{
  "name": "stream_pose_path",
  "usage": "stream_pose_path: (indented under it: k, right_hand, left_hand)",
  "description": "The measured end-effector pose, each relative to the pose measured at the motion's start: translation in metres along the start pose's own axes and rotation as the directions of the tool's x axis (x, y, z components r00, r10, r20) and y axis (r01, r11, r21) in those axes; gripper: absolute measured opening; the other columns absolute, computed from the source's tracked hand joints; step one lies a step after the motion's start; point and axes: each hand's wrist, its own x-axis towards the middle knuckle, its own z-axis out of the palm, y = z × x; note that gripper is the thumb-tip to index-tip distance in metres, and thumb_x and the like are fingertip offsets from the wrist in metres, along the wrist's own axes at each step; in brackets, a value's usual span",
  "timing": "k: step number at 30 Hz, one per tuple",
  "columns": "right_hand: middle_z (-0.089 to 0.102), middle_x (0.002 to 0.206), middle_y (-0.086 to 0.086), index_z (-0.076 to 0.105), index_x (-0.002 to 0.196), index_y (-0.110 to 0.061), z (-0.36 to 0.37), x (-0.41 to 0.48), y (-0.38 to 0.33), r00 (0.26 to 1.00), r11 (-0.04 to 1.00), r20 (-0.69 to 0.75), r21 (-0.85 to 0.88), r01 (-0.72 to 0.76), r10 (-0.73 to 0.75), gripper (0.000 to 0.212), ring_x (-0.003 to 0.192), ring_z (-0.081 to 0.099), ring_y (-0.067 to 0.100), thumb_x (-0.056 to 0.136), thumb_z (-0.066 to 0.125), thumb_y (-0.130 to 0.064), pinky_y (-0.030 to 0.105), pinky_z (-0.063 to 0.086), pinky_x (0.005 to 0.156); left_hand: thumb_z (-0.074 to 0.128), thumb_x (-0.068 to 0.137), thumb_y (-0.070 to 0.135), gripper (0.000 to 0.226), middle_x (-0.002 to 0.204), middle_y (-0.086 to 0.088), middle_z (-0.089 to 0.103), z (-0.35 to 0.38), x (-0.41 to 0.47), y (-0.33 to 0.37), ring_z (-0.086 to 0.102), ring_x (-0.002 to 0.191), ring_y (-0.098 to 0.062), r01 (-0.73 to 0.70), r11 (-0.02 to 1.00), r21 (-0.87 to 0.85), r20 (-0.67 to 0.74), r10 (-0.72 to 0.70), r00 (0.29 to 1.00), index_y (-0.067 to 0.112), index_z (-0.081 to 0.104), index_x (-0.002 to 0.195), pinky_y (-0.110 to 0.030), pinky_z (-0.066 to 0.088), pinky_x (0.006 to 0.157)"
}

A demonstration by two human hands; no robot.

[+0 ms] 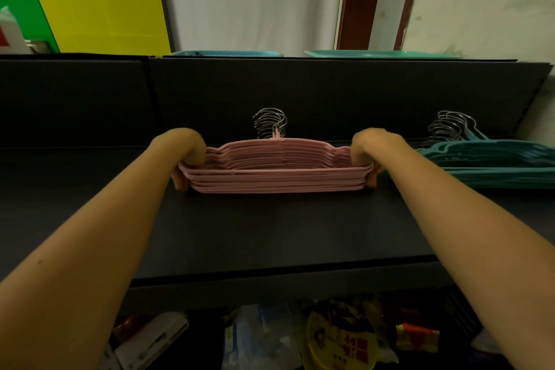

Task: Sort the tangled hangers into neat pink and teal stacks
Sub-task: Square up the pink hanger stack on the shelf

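Observation:
A stack of several pink hangers (276, 170) lies on the dark table (270, 228) in the middle, metal hooks pointing away toward the back panel. My left hand (187, 153) grips the stack's left end, fingers curled over the top and thumb below. My right hand (368, 153) grips the right end the same way. A stack of several teal hangers (492, 162) lies at the far right of the table, its hooks also facing the back, apart from the pink stack.
A dark upright panel (270, 93) closes the table's back. Behind it show two teal trays (225, 53) and a wall. Below the table's front edge a shelf holds packets and clutter (330, 336). A yellow and green board (90, 0) stands back left.

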Motion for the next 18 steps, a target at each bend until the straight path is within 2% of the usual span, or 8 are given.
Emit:
stream_pose_path:
  k: [3,6,8,10,12,14,15,18]
  right_hand:
    - [0.054,0.087,0.012,0.047,0.126,-0.002,0.0010,-0.0008,0.0012,1.000,1.000,-0.021,-0.003,0.013,-0.013,0.039,0.080,0.060,0.021,0.088,0.051,-0.007,0.029,0.051,0.081]
    - [0.055,0.107,0.014,0.047,0.127,-0.003,0.0028,-0.0003,0.0029,0.999,1.000,-0.027,-0.017,0.017,-0.018,0.040,0.102,0.060,0.023,0.088,0.052,-0.009,0.030,0.050,0.088]
    - [0.057,0.116,0.015,0.047,0.127,-0.004,0.0030,-0.0003,0.0032,1.000,1.000,-0.001,-0.008,0.008,-0.008,0.041,0.106,0.060,0.024,0.087,0.054,-0.010,0.031,0.051,0.090]
    - [0.058,0.114,0.015,0.048,0.126,-0.003,0.0031,0.0002,0.0030,1.000,1.000,0.006,-0.001,0.005,-0.005,0.040,0.102,0.062,0.024,0.087,0.053,-0.010,0.032,0.052,0.089]
    - [0.058,0.097,0.014,0.050,0.121,-0.002,0.0028,-0.0011,0.0024,1.000,1.000,-0.023,-0.012,-0.003,0.002,0.034,0.083,0.063,0.021,0.088,0.052,-0.009,0.028,0.053,0.072]
    - [0.053,0.080,0.012,0.052,0.117,-0.001,0.0022,-0.0018,0.0012,0.999,0.999,-0.037,-0.031,-0.018,0.017,0.030,0.063,0.058,0.019,0.089,0.050,-0.008,0.026,0.045,0.052]
    - [0.052,0.076,0.012,0.053,0.116,0.000,0.0022,-0.0017,0.0006,0.999,0.999,-0.033,-0.044,-0.023,0.022,0.028,0.059,0.056,0.018,0.089,0.049,-0.008,0.026,0.041,0.048]
    - [0.049,0.076,0.012,0.052,0.119,-0.001,0.0028,-0.0019,-0.0007,0.999,0.997,-0.036,-0.074,-0.011,0.008,0.031,0.063,0.055,0.018,0.089,0.049,-0.007,0.026,0.042,0.051]
  left_hand:
    - [0.048,0.090,0.006,0.017,0.089,-0.024,0.062,0.0023,-0.0010,0.0007,0.066,0.092,-0.034,-0.006,1.000,0.020,-0.024,0.006,1.000,-0.009,0.052,0.096,-0.041,0.052,0.091]
    - [0.047,0.091,0.008,0.021,0.083,-0.023,0.064,0.0042,-0.0006,-0.0011,0.067,0.087,-0.032,-0.020,0.999,0.029,-0.052,0.022,0.998,-0.009,0.052,0.104,-0.042,0.053,0.089]
    - [0.048,0.091,0.008,0.023,0.080,-0.022,0.064,0.0038,-0.0020,-0.0025,0.067,0.087,-0.032,-0.023,1.000,0.022,-0.060,0.024,0.998,-0.008,0.052,0.106,-0.042,0.053,0.088]
    - [0.049,0.090,0.007,0.025,0.088,-0.024,0.064,0.0032,-0.0036,-0.0023,0.066,0.090,-0.033,-0.025,1.000,0.015,-0.047,0.026,0.999,-0.008,0.053,0.109,-0.043,0.053,0.088]
    - [0.050,0.089,0.007,0.027,0.093,-0.024,0.063,0.0044,-0.0037,-0.0007,0.067,0.090,-0.033,-0.031,0.999,0.008,-0.070,0.032,0.997,-0.006,0.050,0.113,-0.042,0.052,0.089]
    - [0.052,0.088,0.006,0.028,0.087,-0.022,0.062,0.0067,-0.0031,0.0013,0.068,0.085,-0.031,-0.033,0.999,0.021,-0.113,0.035,0.993,-0.004,0.048,0.114,-0.041,0.053,0.089]
    - [0.052,0.088,0.006,0.027,0.083,-0.021,0.063,0.0077,-0.0031,0.0018,0.069,0.083,-0.029,-0.028,0.999,0.037,-0.129,0.033,0.991,-0.004,0.048,0.112,-0.041,0.053,0.089]
    - [0.051,0.088,0.007,0.024,0.075,-0.019,0.064,0.0096,-0.0022,0.0033,0.069,0.085,-0.028,-0.013,0.997,0.078,-0.146,0.024,0.989,-0.004,0.048,0.110,-0.040,0.051,0.091]
